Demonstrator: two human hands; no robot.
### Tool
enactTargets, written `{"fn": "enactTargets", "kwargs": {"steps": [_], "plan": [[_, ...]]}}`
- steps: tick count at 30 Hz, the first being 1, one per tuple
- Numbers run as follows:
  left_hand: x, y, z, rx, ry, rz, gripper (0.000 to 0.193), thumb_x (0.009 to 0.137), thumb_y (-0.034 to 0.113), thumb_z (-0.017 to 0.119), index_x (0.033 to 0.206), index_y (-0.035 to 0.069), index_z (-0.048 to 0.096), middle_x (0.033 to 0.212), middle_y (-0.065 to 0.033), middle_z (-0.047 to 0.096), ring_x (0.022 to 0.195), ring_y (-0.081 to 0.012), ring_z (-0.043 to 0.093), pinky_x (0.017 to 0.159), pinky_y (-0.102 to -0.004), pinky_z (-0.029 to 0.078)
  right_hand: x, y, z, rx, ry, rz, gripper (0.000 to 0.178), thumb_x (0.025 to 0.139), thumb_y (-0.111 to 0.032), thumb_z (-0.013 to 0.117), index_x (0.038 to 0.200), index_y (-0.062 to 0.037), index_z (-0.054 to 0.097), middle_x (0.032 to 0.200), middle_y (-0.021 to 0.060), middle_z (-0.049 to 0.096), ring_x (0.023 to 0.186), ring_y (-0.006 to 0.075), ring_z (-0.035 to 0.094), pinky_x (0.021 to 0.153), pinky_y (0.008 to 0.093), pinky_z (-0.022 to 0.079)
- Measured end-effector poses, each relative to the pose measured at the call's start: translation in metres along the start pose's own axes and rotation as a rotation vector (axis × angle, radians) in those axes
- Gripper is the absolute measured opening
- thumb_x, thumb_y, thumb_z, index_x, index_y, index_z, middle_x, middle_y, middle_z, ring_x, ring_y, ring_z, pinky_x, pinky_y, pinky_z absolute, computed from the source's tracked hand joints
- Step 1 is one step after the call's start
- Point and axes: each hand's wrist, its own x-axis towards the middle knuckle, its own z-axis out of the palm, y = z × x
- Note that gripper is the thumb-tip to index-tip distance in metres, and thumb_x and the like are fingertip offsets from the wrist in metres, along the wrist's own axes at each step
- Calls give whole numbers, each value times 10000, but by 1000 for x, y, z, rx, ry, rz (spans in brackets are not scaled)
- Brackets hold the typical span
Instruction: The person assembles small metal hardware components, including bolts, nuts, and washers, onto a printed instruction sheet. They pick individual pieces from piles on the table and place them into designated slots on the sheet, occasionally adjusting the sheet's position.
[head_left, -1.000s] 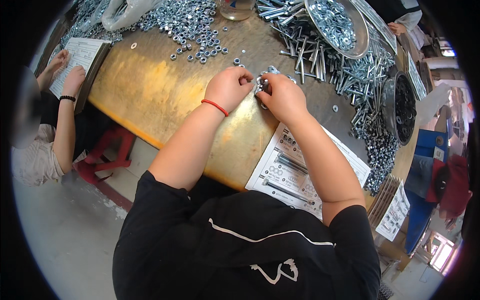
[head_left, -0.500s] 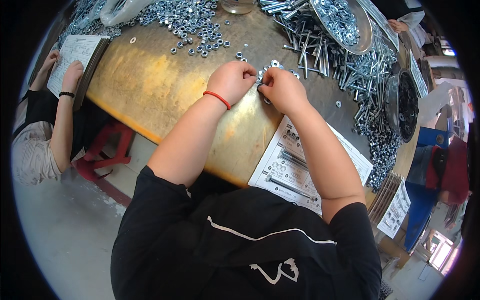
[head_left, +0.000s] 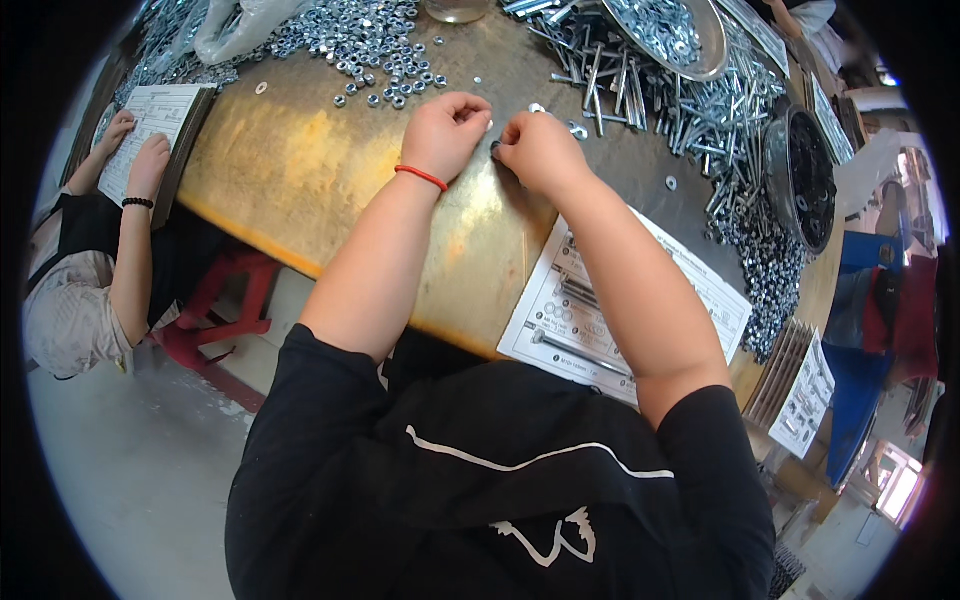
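Across the worktop (head_left: 310,195), both hands have been shifted slightly farther since the earlier frame. The left hand (head_left: 440,135) and right hand (head_left: 545,153) are held near but apart. Metal washers (head_left: 578,131) are seen just beyond the right; between pinched fingertips are held a pale piece (head_left: 490,126), left, and a dark piece (head_left: 496,147), right.

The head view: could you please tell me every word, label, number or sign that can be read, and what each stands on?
Middle sheet: captions and numbers by bolt drawings, partly legible; I'm not copying them.
Left sheet: too small to read.
Right sheet: too small and blurred.
Upper-right sheet: too small.
Black shirt: pale line and motif, no words visible.
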Motion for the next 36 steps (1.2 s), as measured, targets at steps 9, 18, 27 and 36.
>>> {"fn": "enactTargets", "kwargs": {"steps": [9, 18, 27, 36], "plan": [[-40, 46, -2, 52, -332, -12, 138, 842, 102, 728, 965, 40, 722, 840, -4, 666, 756, -84, 599, 672, -241, 492, -150, 54, -71, -170, -250, -180, 69, 785, -112, 644, 831, -62, 660, 799, 124, 668, 796, 328, 654, 684, 428, 513], [-167, 87, 69, 598, -793, 411, 176, 745, 234, 751, 875, 121, 718, 846, -58, 670, 812, -262, 660, 696, -384, 534, -239, 91, -35, -154, -143, -176, 202, 774, -75, 668, 972, -94, 634, 847, 83, 645, 828, 318, 640, 706, 423, 518], [-185, 81, 90, 650, -650, 421, 162, 765, 266, 746, 849, 132, 708, 812, -53, 652, 811, -261, 657, 692, -381, 534, -257, 98, -17, -47, 95, -73, 217, 788, -121, 714, 998, -96, 667, 858, 85, 657, 802, 303, 643, 681, 401, 514], [-83, 64, 22, 630, -263, 51, 255, 839, 281, 685, 1011, 96, 721, 1003, -107, 685, 898, -297, 659, 787, -407, 535, -202, 91, -67, -59, 65, -28, 205, 818, -147, 710, 1016, -95, 699, 906, 88, 654, 853, 283, 649, 734, 397, 521]]}}
